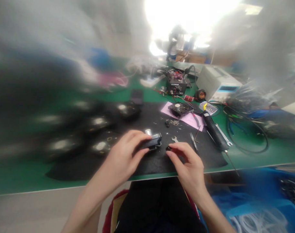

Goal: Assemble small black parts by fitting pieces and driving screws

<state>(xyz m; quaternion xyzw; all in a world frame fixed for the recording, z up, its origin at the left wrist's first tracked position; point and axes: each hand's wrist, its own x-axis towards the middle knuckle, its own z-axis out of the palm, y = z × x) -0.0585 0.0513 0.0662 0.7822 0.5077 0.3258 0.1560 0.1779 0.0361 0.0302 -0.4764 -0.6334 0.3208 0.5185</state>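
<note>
My left hand (128, 150) is closed round a dark, box-like part (155, 141) with a shiny flat side, held above the black mat. Its right end, with small metal bits, faces my other hand. Between thumb and forefinger of my right hand (187, 160) is a small black piece (168, 148), too small to name. The two parts are apart, with a short gap between them. An open-ended wrench (174, 139) lies on the mat just behind my right hand. Tweezers (194, 142) lie to its right.
A black mat (147, 115) covers the green bench. Small screws (174, 122) lie near a pink sheet (195, 123) bearing a round black device (180, 109). To the right are an electric screwdriver (214, 131) and another wrench (224, 135). Several blurred round devices (100, 145) stand left.
</note>
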